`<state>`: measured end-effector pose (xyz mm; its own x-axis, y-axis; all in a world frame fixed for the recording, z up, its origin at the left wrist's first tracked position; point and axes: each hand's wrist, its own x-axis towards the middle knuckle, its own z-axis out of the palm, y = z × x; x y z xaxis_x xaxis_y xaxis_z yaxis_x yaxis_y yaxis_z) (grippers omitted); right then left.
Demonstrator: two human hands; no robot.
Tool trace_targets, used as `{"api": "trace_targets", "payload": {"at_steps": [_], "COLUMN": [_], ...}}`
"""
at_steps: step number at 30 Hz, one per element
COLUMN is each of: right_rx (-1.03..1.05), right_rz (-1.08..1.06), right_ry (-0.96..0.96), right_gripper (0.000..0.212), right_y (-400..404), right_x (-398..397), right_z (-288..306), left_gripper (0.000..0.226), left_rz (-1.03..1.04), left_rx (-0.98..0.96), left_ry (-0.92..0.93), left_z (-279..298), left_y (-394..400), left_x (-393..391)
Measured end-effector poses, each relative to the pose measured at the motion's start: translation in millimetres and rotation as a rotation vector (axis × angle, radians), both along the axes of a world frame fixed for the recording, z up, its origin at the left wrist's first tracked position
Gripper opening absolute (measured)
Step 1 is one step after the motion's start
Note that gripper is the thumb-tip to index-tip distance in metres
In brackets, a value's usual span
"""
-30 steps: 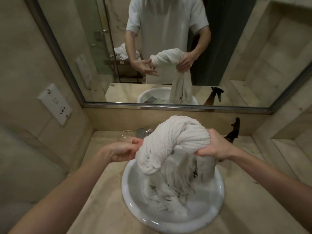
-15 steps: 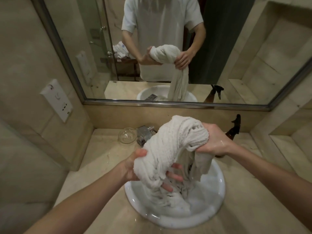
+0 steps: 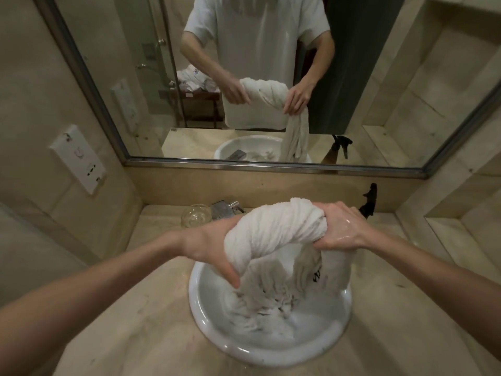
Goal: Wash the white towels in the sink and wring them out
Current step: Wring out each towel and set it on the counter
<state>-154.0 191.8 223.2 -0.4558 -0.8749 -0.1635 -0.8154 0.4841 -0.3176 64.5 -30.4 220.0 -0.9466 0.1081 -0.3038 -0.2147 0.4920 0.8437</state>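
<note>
A wet white towel is twisted into a thick roll above the round white sink. My left hand grips the roll's left end, thumb pointing down. My right hand, wet and shiny, grips the right end. The rest of the towel hangs down from both hands into the basin, where its folds lie in shallow water. Dark print shows on the hanging part.
A glass bowl and a chrome tap stand behind the sink on the beige stone counter. A dark spray bottle is at the back right. A mirror covers the wall ahead; a socket plate is on the left wall.
My left hand went from beside the towel to gripping its left end from above. The roll has been drawn longer and tighter between both hands.
</note>
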Motion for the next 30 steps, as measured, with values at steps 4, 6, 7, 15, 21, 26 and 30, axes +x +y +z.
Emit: {"api": "trace_targets", "payload": {"at_steps": [4, 6, 7, 15, 21, 26, 30], "right_rx": [-0.031, -0.039, -0.039, -0.151, -0.368, -0.503, -0.557], "right_rz": [-0.012, -0.036, -0.059, -0.238, -0.5, -0.731, -0.778], "right_ry": [-0.178, -0.239, -0.283, -0.732, -1.088, -1.414, -1.541], "right_gripper": [0.032, 0.03, 0.029, 0.017, 0.052, 0.053, 0.037], "right_y": [3, 3, 2, 6, -6, -19, -28], "right_x": [-15, -20, -20, 6, 42, 63, 66], "right_z": [-3, -1, 0, -22, -57, -76, -78], "left_gripper": [0.117, 0.096, 0.082, 0.072, 0.081, 0.075, 0.076], "left_rz": [0.126, 0.185, 0.216, 0.312, 0.475, 0.667, 0.849], "left_rx": [-0.505, -0.572, -0.581, -0.717, -0.552, -0.377, -0.288], "left_ry": [0.131, 0.191, 0.217, 0.22, 0.308, 0.466, 0.545], "left_z": [-14, -24, -27, -57, -93, -117, -127], "left_y": [11, 14, 14, -1, -3, 16, 31], "left_x": [-19, -29, -34, -44, -46, -56, -70]}}
